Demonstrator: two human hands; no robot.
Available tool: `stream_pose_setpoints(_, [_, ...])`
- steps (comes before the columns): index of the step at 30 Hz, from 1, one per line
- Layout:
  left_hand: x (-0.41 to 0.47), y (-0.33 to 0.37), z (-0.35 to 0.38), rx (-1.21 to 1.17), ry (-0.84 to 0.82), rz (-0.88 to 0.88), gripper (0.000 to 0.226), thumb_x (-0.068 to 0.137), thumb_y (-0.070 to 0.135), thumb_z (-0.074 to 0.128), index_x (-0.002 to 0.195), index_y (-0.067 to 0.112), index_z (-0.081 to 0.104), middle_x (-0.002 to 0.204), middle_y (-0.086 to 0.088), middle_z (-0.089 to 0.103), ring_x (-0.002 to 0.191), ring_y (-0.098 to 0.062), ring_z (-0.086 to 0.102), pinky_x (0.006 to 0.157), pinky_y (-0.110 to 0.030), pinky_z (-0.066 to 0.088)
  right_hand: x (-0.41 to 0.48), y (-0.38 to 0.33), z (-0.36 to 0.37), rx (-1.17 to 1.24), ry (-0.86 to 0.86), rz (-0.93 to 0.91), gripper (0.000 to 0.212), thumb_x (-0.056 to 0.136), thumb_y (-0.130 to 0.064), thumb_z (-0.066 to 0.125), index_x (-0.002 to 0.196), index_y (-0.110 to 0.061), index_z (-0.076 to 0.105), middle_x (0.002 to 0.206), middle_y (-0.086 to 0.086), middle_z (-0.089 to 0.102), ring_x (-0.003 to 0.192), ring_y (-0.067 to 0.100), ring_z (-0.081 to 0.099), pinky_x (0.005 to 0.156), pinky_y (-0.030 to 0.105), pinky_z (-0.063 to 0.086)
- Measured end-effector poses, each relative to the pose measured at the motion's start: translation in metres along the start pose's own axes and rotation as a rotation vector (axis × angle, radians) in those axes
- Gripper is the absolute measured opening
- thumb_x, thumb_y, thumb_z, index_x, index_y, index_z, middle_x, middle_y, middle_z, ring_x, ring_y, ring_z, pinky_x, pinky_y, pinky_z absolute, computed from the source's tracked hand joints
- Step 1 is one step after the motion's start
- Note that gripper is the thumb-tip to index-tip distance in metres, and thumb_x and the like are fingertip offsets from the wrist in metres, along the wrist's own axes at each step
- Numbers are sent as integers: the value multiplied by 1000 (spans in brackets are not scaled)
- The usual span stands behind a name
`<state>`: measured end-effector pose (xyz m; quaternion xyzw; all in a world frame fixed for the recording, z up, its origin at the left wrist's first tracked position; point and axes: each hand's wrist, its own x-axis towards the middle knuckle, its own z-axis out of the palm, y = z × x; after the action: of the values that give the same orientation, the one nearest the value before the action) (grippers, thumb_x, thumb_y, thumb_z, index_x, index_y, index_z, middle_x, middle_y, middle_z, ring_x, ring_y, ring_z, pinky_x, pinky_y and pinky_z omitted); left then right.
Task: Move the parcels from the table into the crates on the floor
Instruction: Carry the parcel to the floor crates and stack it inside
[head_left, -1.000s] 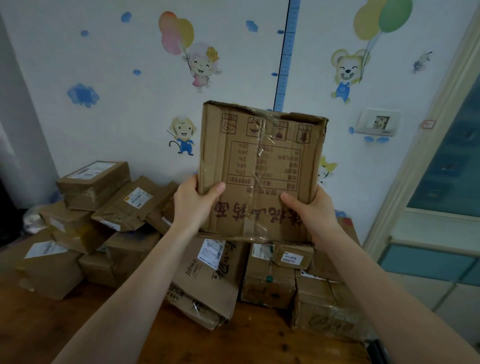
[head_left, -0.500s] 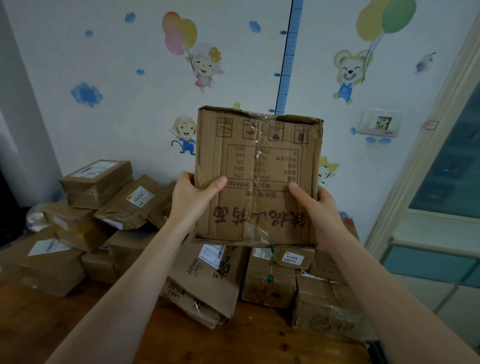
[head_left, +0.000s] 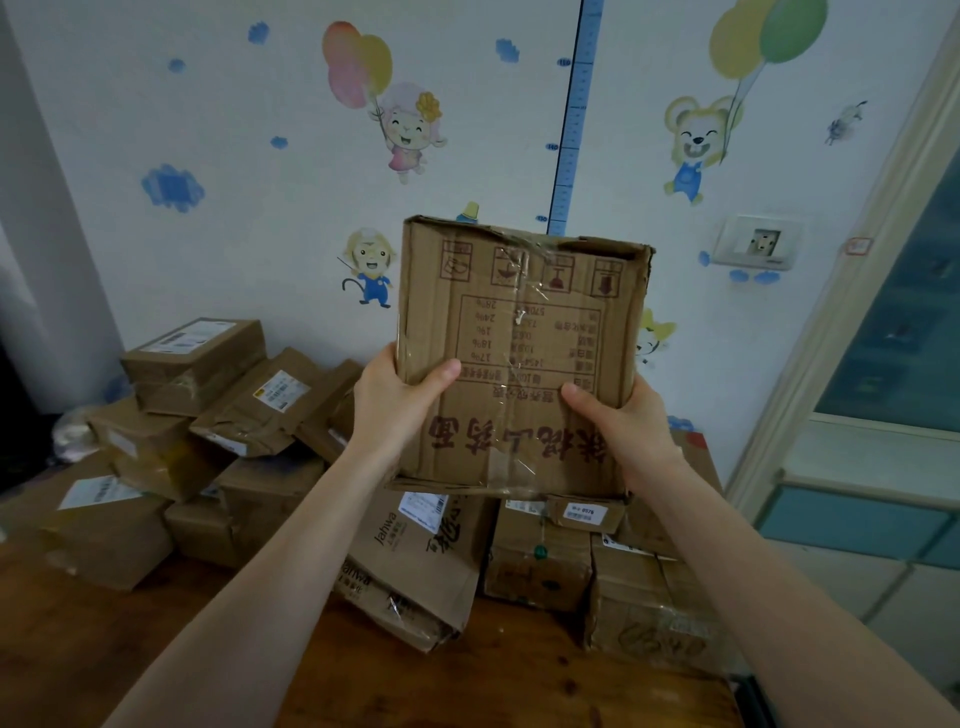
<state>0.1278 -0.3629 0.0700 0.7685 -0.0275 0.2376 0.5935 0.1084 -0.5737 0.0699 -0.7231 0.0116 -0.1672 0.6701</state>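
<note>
Head view is showing a cardboard parcel (head_left: 519, 358) being held up in the air in front of the wall, above the pile of parcels (head_left: 249, 441) lying on the wooden table (head_left: 130, 639). The left hand (head_left: 395, 400) is gripping its left edge, thumb curled over the printed face. The right hand (head_left: 618, 421) is gripping the right edge the same way. Print on the parcel is reading upside down, and clear tape is running across it.

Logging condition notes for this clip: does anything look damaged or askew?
The held box is upside down, its print inverted, with a crushed top edge and wrinkled tape. On the table, the Jahwa parcel leans tilted among the other parcels.
</note>
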Motion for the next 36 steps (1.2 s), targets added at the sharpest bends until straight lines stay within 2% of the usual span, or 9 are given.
stream_pose_setpoints(4, [3,0,-6,-31,-55,-38,57,78,38,74,126,15,54,111,4,60,106,-14,57,92,-34,48,2,-4,-5,-41,-30,-5,38,78,-24,75,110,-23,54,97,-11,63,88,3,59,66,18,44])
stream_pose_setpoints(7, [3,-1,-8,-63,-135,-63,62,74,31,79,128,16,52,114,4,61,107,-13,57,94,-32,47,4,-6,-8,-61,-76,10,48,75,-24,77,118,-20,55,106,-7,65,94,6,61,70,20,46])
stream_pose_setpoints(14, [3,-5,-7,8,-62,-66,66,70,28,82,126,12,50,115,0,59,109,-20,56,95,-39,48,1,5,-3,-130,-42,-41,48,74,-17,79,112,-22,51,98,-14,61,88,-1,57,68,15,44])
stream_pose_setpoints(19, [2,-4,-16,16,-99,-35,65,70,28,82,124,14,49,114,0,59,103,-16,57,89,-34,49,5,-4,-10,35,-35,83,52,77,-40,73,119,-20,51,109,-4,63,97,13,62,74,24,50])
stream_pose_setpoints(23, [1,1,-16,-5,-155,-87,60,73,35,78,121,15,48,111,2,58,100,-14,56,82,-29,49,5,-6,-12,14,-8,63,33,84,-39,66,109,-20,57,104,-2,66,93,12,63,68,19,49])
stream_pose_setpoints(26, [4,3,-16,-66,-121,-175,60,73,42,76,118,13,47,113,-3,58,102,-18,58,85,-35,51,2,-1,-9,-9,-5,47,19,85,-35,66,97,-21,59,99,1,68,89,14,65,67,22,52])
stream_pose_setpoints(30, [0,-3,-11,-34,-101,-140,62,75,37,76,122,8,49,114,-5,60,104,-21,59,88,-39,52,2,-5,-8,37,-2,63,25,81,-35,71,97,-19,60,97,-1,68,88,14,65,69,24,52])
stream_pose_setpoints(33, [-3,-5,-10,-14,-108,-85,58,76,36,75,121,9,50,111,-3,60,103,-19,59,84,-33,51,3,-9,-6,104,5,33,19,81,-31,72,96,-26,61,97,-5,69,89,10,66,70,24,52])
stream_pose_setpoints(36, [-2,2,-13,-38,-144,-80,61,76,40,74,125,15,48,111,2,60,101,-14,59,81,-28,50,4,-8,-8,55,46,-4,23,84,-30,69,103,-23,59,101,-4,67,91,10,64,73,24,52])
